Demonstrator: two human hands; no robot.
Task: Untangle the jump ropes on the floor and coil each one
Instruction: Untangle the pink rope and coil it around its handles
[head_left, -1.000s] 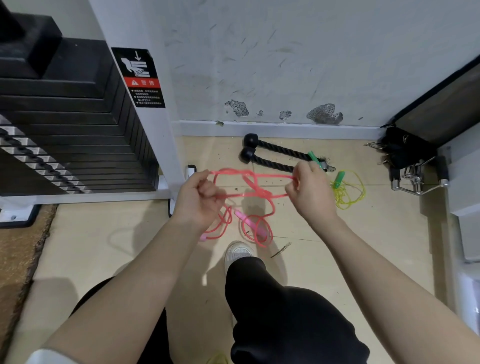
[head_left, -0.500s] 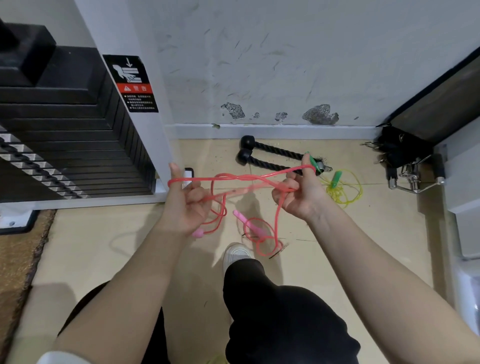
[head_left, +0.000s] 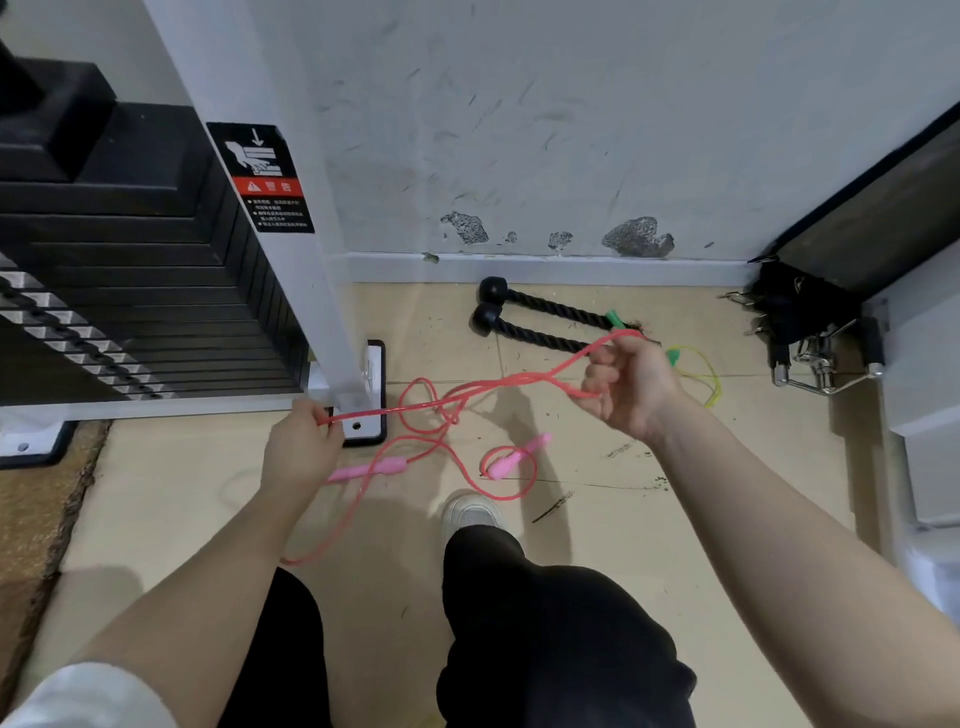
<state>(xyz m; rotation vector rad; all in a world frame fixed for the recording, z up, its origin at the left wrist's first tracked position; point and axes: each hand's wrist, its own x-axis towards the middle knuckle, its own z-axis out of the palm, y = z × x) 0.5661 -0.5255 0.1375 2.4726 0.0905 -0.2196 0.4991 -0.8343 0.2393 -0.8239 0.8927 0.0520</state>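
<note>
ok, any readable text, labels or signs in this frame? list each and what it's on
Warning sticker on the white machine post: a pictogram of a hand under weight plates with a down arrow.
Same sticker, red band: a warning triangle and two Chinese characters, too blurred to quote.
Same sticker, lower part: several lines of small white Chinese text, too small to read.
No other text can be made out, none on the pink jump rope or the weight stack.
</note>
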